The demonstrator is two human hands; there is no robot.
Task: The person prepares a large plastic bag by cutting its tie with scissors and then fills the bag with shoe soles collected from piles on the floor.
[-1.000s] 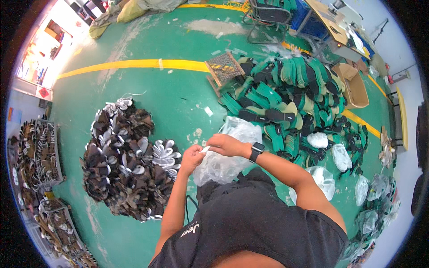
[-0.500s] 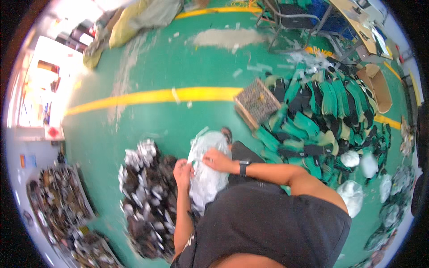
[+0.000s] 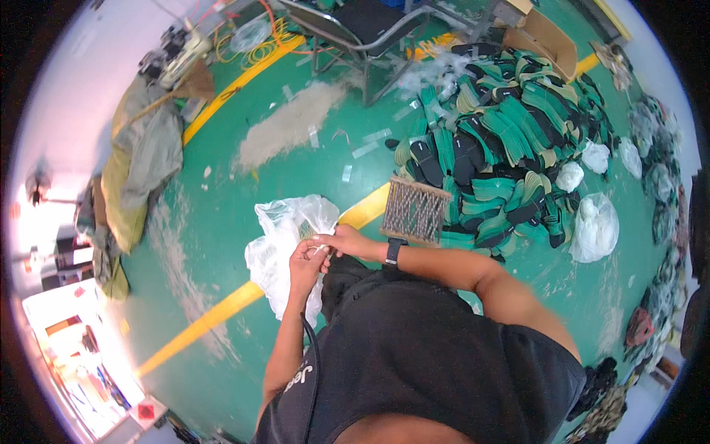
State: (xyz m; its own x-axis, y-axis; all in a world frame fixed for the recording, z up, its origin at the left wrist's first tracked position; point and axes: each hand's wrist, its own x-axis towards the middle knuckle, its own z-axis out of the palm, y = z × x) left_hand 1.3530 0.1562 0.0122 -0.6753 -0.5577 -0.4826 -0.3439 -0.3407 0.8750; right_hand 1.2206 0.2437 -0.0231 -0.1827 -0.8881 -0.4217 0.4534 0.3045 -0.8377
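Observation:
A thin white plastic bag (image 3: 277, 251) hangs in front of my body, crumpled and spread out above the floor. My left hand (image 3: 308, 264) has its fingers closed on the gathered edge of the bag. Right beside it, my right hand (image 3: 347, 243) pinches the same gathered part, its fingertips nearly touching those of the left. A dark watch is on my right wrist. What lies inside the bag, if anything, cannot be made out.
To the right is a large heap of green, black and tan insoles (image 3: 503, 140). A small square stool (image 3: 416, 211) with a woven top stands by its near edge. Tied white bags (image 3: 594, 228) lie beyond. A chair (image 3: 362, 33) and yellow sack (image 3: 122, 200) stand farther off.
My body and view have turned to the right, and the dark pile on the left has left the picture. The bag came along in both hands, which are now closer together.

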